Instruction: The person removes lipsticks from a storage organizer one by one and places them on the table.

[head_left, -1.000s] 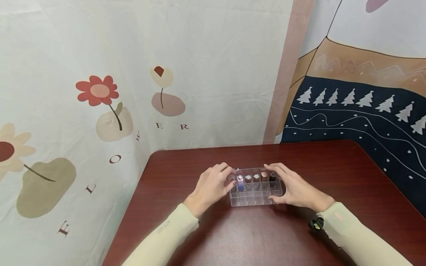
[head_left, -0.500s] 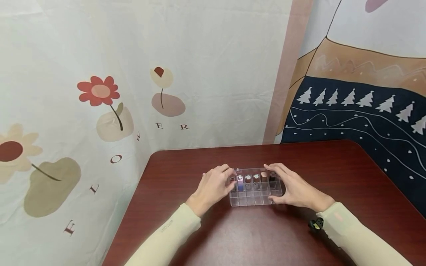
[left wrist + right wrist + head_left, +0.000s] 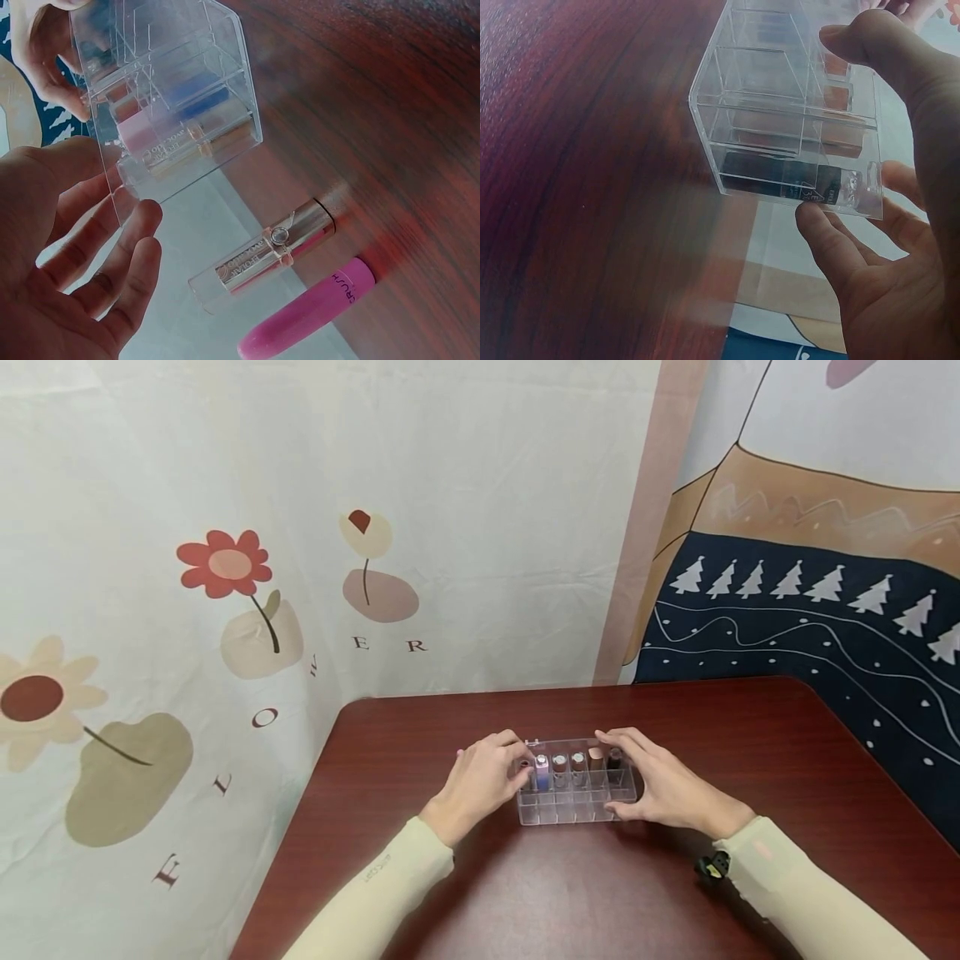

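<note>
A clear plastic lipstick organizer (image 3: 577, 812) stands on the table between my hands. Its back row holds several lipsticks, among them a lilac-and-blue one (image 3: 542, 774) and, at the right end, a black one (image 3: 780, 177). My left hand (image 3: 476, 783) holds the left end, fingertips against the side wall. At the opposite end my right hand (image 3: 670, 785) grips it, thumb at the front and fingers at the back. Beyond the left hand, a clear-capped lipstick (image 3: 259, 255) and a bright pink tube (image 3: 311, 311) lie on the table, mostly hidden from the head view.
The dark red wooden table (image 3: 555, 893) has rounded far corners. A pale cloth with printed flowers (image 3: 487, 527) hangs behind and to the left, and a navy cloth with white trees (image 3: 795, 618) hangs at the right.
My left hand has shifted very slightly right, and a pink tip now shows behind it. The right hand and organizer stay put. The flowered cloth at the left has swayed right.
</note>
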Available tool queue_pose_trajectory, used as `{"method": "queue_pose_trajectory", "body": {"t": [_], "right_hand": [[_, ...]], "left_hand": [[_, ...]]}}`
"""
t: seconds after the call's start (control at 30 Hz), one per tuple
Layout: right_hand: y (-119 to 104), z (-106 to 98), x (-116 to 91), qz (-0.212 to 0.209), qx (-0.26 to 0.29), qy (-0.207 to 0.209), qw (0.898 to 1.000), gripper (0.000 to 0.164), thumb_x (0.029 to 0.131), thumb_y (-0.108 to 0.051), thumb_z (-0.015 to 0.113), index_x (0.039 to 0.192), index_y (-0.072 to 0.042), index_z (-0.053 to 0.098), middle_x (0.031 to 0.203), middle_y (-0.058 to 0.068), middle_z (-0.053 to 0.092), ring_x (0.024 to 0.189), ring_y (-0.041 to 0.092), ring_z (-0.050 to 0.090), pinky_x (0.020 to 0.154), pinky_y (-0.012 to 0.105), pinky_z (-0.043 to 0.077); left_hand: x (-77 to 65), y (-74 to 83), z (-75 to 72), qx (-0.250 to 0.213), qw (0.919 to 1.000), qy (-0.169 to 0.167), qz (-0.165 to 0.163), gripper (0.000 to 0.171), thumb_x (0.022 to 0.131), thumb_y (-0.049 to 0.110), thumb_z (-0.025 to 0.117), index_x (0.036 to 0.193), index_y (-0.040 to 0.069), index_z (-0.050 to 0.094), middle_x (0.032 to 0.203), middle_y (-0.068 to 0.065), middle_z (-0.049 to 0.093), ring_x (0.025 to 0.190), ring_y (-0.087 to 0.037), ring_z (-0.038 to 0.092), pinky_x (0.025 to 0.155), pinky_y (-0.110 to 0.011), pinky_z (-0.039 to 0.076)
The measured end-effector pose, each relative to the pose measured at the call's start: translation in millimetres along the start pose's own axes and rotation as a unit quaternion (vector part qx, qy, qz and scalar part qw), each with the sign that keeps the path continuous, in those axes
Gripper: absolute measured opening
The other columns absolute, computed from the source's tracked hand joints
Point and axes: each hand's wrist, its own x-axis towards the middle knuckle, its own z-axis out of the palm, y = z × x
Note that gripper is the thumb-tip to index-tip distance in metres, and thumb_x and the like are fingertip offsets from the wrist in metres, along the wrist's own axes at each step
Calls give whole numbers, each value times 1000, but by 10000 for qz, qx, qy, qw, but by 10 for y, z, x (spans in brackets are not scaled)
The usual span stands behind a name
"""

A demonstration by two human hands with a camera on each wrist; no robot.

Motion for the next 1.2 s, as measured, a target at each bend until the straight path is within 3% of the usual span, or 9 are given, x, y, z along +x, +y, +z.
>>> {"method": "queue_pose_trajectory", "body": {"t": [0.17, 0.73, 1.03, 1.2], "right_hand": [[15, 22, 0, -152, -81, 140, 9998, 109, 78, -28, 109, 171, -13, 53, 163, 5, 61, 136, 26, 72, 111, 58, 66], [1, 0, 3, 12, 12, -10, 10000, 112, 77, -30, 110, 172, -13, 51, 165, 7, 59, 140, 27, 71, 115, 57, 65], [8, 7, 5, -15, -1, 14, 10000, 110, 78, -28, 109, 171, -14, 52, 164, 6, 60, 139, 28, 71, 114, 59, 65], [6, -2, 8, 44, 42, -36, 10000, 111, 78, -30, 109, 172, -14, 52, 165, 6, 59, 140, 27, 70, 116, 57, 65]], "left_hand": [[4, 9, -1, -105, 9999, -46, -44, 12, 101, 19, 93, 113, 20, 91, 118, 4, 82, 87, -9, 73, 69, -22, 58], [26, 19, 6, -278, 9995, 21, -113, 14, 97, 14, 94, 110, 18, 90, 112, 4, 80, 81, -6, 71, 66, -20, 54], [52, 16, 2, -309, 9995, -13, 65, 17, 96, 7, 93, 111, 13, 90, 108, -1, 78, 83, -12, 75, 76, -28, 66], [69, 22, -6, -407, 9991, -112, 104, 17, 96, 4, 91, 112, 10, 90, 109, -3, 78, 84, -16, 77, 78, -31, 67]]}}
